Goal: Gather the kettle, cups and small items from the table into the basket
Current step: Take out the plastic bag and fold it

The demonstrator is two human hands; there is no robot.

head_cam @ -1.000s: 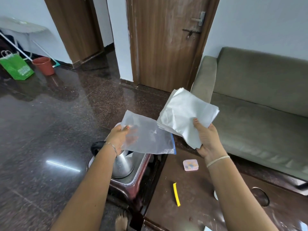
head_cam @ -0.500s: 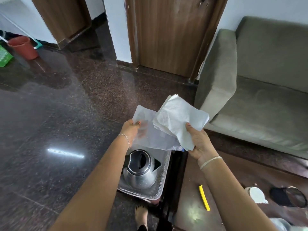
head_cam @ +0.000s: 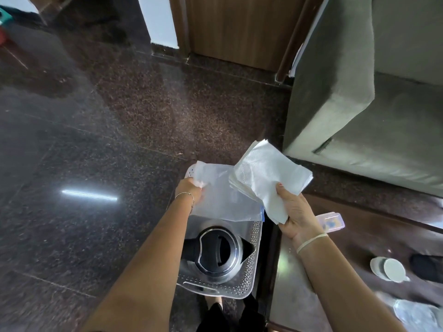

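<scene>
A steel kettle (head_cam: 217, 256) with a black lid stands inside the clear perforated basket (head_cam: 249, 276) on the floor beside the table. Above the basket, my left hand (head_cam: 189, 188) pinches the edge of a clear zip bag (head_cam: 223, 200). My right hand (head_cam: 294, 212) grips a stack of white paper napkins (head_cam: 268, 176) next to the bag. White cups (head_cam: 388, 269) lie on the dark wooden table (head_cam: 374, 238) to the right. A small pink box (head_cam: 332, 220) sits on the table behind my right wrist.
A grey-green sofa (head_cam: 359, 104) stands behind the table at the right. A wooden door (head_cam: 235, 27) is straight ahead across the polished dark floor. A dark object (head_cam: 429, 267) and a clear bag (head_cam: 417, 315) lie at the table's right edge. My foot (head_cam: 215, 301) shows below the basket.
My view has tilted down, so the basket and kettle show fully. Both hands have lowered the bag and napkins toward the basket. The yellow strip on the table is out of sight.
</scene>
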